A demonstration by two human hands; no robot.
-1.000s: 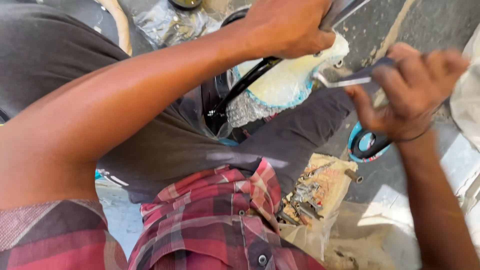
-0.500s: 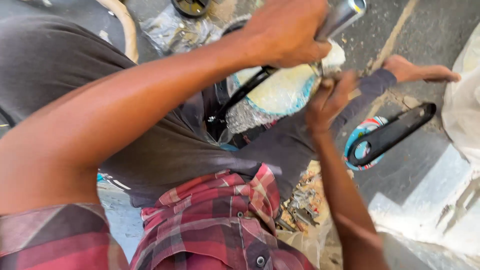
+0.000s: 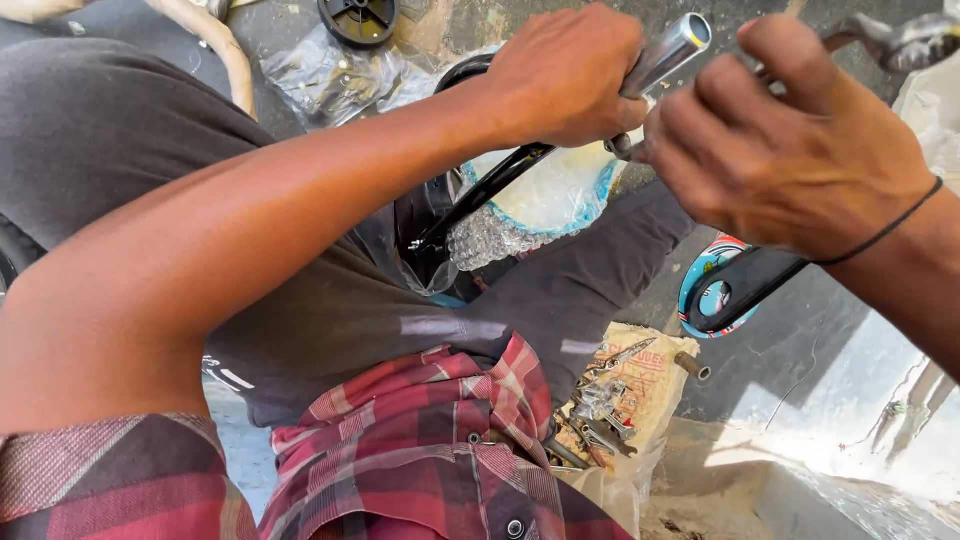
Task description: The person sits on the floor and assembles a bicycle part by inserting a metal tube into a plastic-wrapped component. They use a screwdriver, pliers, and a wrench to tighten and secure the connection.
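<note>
Clear crumpled plastic bags (image 3: 330,75) are lying far left on the ground; a tan printed sack (image 3: 640,385) with loose metal tools (image 3: 600,410) is sitting near, right of the lap. Left hand (image 3: 565,75) is wrapping tight around a chrome tube (image 3: 668,52) at far centre. Right hand (image 3: 790,140), curled, is pressing at the tube's underside; what it is pinching cannot be told.
</note>
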